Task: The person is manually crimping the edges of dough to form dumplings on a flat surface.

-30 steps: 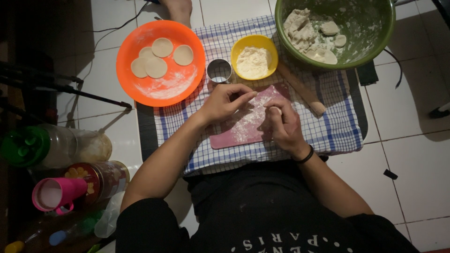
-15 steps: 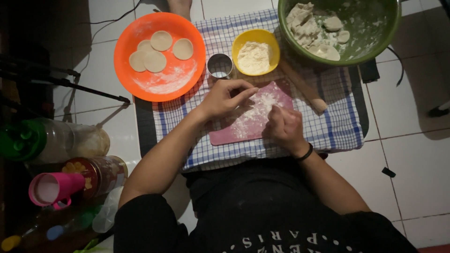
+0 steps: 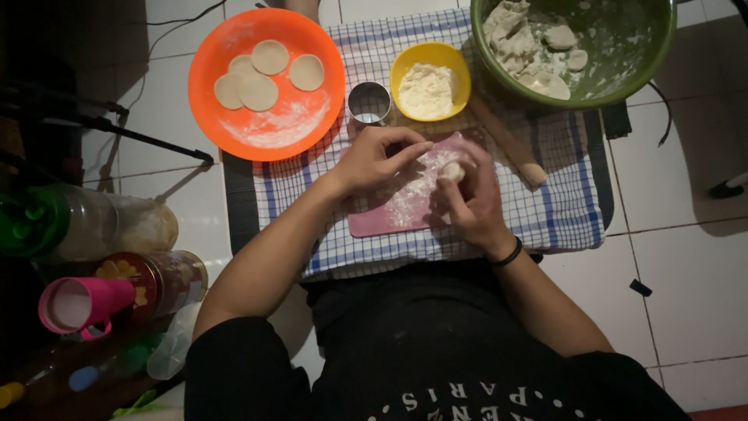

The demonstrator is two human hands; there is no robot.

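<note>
My right hand [image 3: 475, 199] is closed around a small lump of dough [image 3: 452, 171] above a floured pink board [image 3: 389, 210]. My left hand [image 3: 375, 160] hovers over the same board, its fingertips touching the dough. The board lies on a blue checked cloth [image 3: 561, 210]. An orange plate [image 3: 269, 82] at the upper left carries several flat round dough discs. A metal ring cutter [image 3: 368, 102] stands between the plate and a yellow bowl of flour [image 3: 429, 82].
A green bowl [image 3: 608, 47] with dough scraps sits at the upper right, a wooden rolling pin [image 3: 506, 144] below it. Plastic jars [image 3: 117, 230], a pink cup [image 3: 82, 304] and bottles crowd the left. White floor tiles surround the cloth.
My right hand has lifted the dough lump off the board and curled around it. My left hand's fingers have come in to meet it.
</note>
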